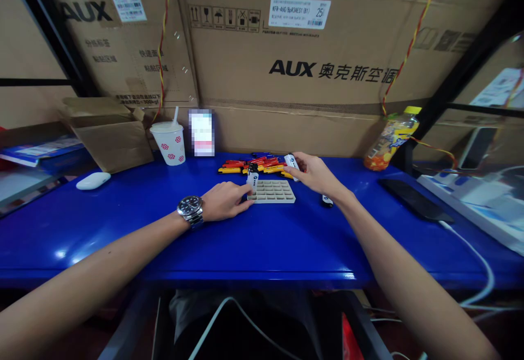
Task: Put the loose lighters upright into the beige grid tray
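My left hand (226, 200), wearing a metal watch, is at the left end of a pale grid tray (274, 199) with small square compartments. Its thumb and index finger close around that end. At the tray's left side stands a small white piece with a black top and dark logo (252, 181); the index fingertip touches it. Above and right of the tray, my right hand (315, 171) pinches a similar white, logo-marked piece (291, 166), tilted. Another white-and-black piece (327, 201) lies under my right wrist, partly hidden. Behind the tray are several slim red, yellow and blue pieces (233, 167) with black ends.
On the blue table (254, 245) stand a paper cup with straw (168, 144), a lit phone (202, 133) and a drink bottle (388, 141). A white case (93, 181) lies left; a dark phone with a cable (413, 199) lies right. Large cartons (307, 103) wall the back.
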Tool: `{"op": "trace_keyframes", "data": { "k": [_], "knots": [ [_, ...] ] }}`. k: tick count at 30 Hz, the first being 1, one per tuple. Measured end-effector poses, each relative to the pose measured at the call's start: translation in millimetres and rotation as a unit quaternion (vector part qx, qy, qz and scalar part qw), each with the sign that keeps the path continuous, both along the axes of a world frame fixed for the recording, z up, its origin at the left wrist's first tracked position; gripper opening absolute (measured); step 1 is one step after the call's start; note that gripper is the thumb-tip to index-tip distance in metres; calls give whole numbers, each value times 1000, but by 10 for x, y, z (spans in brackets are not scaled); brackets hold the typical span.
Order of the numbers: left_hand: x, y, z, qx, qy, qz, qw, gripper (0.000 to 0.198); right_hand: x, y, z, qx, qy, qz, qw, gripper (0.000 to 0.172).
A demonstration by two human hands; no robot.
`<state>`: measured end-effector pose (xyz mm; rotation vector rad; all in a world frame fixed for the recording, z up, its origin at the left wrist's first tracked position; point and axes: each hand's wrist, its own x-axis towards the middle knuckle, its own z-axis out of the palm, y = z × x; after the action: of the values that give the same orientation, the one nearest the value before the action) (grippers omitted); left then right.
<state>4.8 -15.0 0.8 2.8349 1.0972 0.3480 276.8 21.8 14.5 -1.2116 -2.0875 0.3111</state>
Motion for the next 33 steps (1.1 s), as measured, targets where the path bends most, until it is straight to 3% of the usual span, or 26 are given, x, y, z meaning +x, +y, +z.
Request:
{"op": "trace_keyframes", "data": {
  "k": [4,9,12,17,22,24,29,33],
  "knots": [
    [0,-2,1,-2,-3,-3,1000,25,-113,0,-72,-5,103,20,994,30],
    [-4,-2,8,-5,0,-9,1000,23,-233,-37,-95,-84,293,78,949,35],
    [-6,0,9,-11,3,-9,1000,23,-287,-43,-99,-109,356,60,926,37],
    [-7,8,-8,1,2,-13,1000,24,-315,-48,-93,-188,415,-27,890,55],
    [-7,9,-14,1,4,-15,1000,24,-320,-69,-43,-244,435,-59,864,53],
    [-6,7,-10,2,5,-16,1000,25,-327,-75,-37,-249,438,-66,861,52],
    [-3,6,-13,8,3,-21,1000,26,-350,-88,-55,-230,388,-47,891,54],
    [-6,10,-23,12,3,-20,1000,25,-356,-78,-78,-228,381,-35,895,57]
  ]
}}
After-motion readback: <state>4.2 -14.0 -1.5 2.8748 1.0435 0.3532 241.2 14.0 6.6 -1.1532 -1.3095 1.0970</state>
